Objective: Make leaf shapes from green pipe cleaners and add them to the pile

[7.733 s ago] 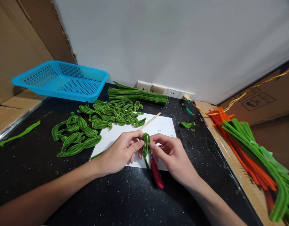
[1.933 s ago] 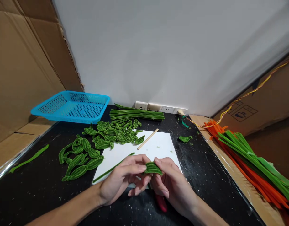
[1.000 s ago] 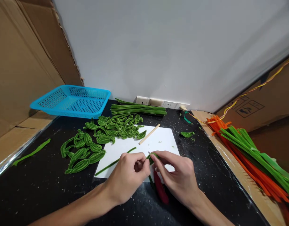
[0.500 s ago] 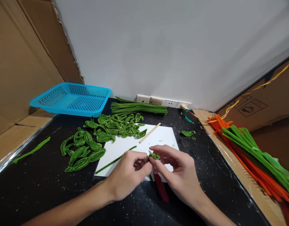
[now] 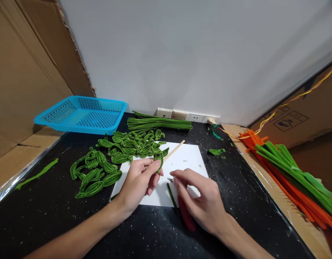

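Observation:
My left hand (image 5: pixel 140 180) pinches a small green pipe-cleaner leaf (image 5: pixel 158 157) upright between thumb and fingertips, above the white paper (image 5: pixel 191 153). To its right, my right hand (image 5: pixel 200 198) is curled with thumb and index finger together. A short pointed metal tip pokes out from those fingertips, and the red handle of this red-handled tool (image 5: pixel 186 218) shows below the palm; its middle is hidden. A green pipe-cleaner stem (image 5: pixel 171 194) lies on the paper between my hands. Behind my left hand a thin wooden stick (image 5: pixel 175 149) rests on the paper.
A heap of looped green leaves (image 5: pixel 129 144) spreads at left, with a bundle of green stems (image 5: pixel 160 124) behind. A blue basket (image 5: pixel 119 117) stands back left. One leaf (image 5: pixel 216 151) lies right of the paper. Orange strips (image 5: pixel 292 203) and green strips (image 5: pixel 298 172) lie far right on cardboard.
My hands have moved apart. The leaf, earlier between both hands, has gone up and left with my left hand. My right hand has let go of it.

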A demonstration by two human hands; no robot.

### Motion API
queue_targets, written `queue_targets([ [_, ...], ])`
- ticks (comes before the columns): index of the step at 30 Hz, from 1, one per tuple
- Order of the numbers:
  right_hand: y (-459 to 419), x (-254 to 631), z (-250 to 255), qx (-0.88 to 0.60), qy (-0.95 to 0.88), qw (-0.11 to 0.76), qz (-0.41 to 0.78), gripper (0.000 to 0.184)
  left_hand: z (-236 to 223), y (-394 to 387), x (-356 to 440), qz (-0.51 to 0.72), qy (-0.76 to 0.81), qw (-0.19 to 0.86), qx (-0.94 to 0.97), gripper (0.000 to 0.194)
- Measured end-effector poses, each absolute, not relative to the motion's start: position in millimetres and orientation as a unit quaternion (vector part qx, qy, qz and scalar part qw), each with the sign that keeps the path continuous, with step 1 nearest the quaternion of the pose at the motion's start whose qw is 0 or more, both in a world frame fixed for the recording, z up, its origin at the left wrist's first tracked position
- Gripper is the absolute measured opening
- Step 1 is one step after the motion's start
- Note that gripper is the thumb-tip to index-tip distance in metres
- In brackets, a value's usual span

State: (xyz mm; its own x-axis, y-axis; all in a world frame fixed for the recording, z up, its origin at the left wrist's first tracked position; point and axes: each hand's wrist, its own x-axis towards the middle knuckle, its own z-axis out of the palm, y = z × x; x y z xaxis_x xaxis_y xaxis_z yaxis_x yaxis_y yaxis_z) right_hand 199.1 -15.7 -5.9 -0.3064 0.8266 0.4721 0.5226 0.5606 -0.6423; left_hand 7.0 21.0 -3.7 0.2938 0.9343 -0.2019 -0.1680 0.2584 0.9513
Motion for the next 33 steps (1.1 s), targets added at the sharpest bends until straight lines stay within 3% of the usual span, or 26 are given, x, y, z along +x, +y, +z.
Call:
queue_targets([
  [8, -13, 199, -8, -0.385, -0.838, 0.380, 0.075, 0.018, 28, 41, -15, 0.466, 0.350, 0.748, 0.318, 0.017],
  [14, -11, 202, -10, -0.396, -0.834, 0.379, 0.063, 0.016, 41, 49, -31, 0.460, 0.291, 0.799, 0.255, 0.047],
  [18, -12, 203, -11, -0.401, -0.837, 0.369, 0.050, 0.015, 30, 46, -25, 0.423, 0.281, 0.804, 0.309, 0.046],
  [21, -13, 204, -8, -0.400, -0.844, 0.355, 0.044, 0.016, 19, 45, -21, 0.408, 0.331, 0.743, 0.413, 0.034],
  [24, -13, 203, -3, -0.400, -0.861, 0.308, 0.067, 0.012, 10, 45, -17, 0.385, 0.413, 0.585, 0.581, 0.021],
  [26, -14, 201, 1, -0.412, -0.872, 0.250, 0.087, 0.029, 7, 43, -16, 0.380, 0.443, 0.463, 0.668, 0.017],
  [28, -15, 198, 5, -0.428, -0.878, 0.189, 0.097, 0.035, 5, 40, -14, 0.377, 0.449, 0.376, 0.717, 0.016],
  [33, -17, 190, 6, -0.449, -0.881, 0.108, 0.103, 0.012, -1, 32, -10, 0.377, 0.444, 0.300, 0.755, 0.016],
])
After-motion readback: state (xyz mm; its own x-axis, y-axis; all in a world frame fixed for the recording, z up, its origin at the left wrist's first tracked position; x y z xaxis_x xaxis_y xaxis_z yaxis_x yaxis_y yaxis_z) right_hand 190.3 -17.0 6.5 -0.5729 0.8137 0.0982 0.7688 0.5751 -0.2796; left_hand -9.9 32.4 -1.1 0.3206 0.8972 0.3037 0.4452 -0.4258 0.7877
